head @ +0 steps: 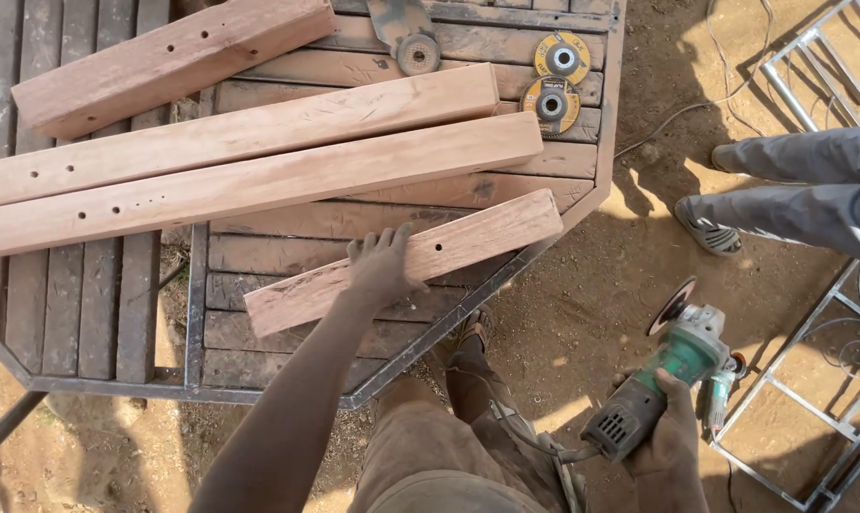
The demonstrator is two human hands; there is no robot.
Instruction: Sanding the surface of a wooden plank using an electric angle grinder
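Beam, short, lies nearest on the slatted table: stiff, rough, probably heavy; your left hand presses flat on its middle, not clenched. Angle grinder low right, gripped by your right hand.

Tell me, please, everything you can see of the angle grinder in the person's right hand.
The angle grinder has a green body, a dark grey rear housing with vent slots, and a thin round disc at its front end, seen nearly edge-on behind a pale guard. The right hand grips it around the rear housing and holds it in the air over the sandy ground, off the table, its disc end pointing up and away from the person. A cable runs from its rear towards the person's legs. Whether the disc is spinning cannot be told.
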